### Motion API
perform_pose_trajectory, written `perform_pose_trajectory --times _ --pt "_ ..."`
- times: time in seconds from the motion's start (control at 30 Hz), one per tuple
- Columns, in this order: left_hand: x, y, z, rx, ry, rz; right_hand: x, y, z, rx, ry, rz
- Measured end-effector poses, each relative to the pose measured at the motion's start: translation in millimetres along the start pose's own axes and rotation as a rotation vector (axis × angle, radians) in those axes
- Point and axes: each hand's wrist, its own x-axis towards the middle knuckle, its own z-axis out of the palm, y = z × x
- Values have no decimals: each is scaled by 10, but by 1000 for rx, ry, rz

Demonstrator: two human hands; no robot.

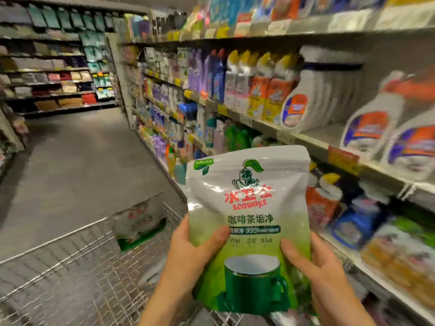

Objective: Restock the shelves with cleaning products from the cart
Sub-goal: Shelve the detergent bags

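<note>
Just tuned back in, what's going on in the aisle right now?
A person grips a green-and-white Seaways pouch upright with both the left hand and the right hand, above the wire cart. A similar pack sits in the cart. The cleaning-product shelves run along the right; the pouch is not yet on one.

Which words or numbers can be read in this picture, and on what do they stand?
"水卫士": red, on the held pouch.
"seaways": red, just under it.
"咖啡茶垢净": dark, mid-pouch.
"99.9": in the green band; rest blurred.
Too blurred to read: shelf tags, bottles, second pouch in the cart.
</note>
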Motion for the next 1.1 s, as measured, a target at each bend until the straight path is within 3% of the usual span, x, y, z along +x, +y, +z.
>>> perform_pose_trajectory --times 0.27,0.53,1.1 --pt "-748 -85 1252 -21 -261 -41 -1286 -480 -1115 27 259 -26" --pt "-1215 -198 2459 -64 -596 -81 -2170 -720 -1949 -12 600 -171" --pt "-855 -236 4723 -94 -1045 36 -2028 -1265 -3310 -255 1199 -375"
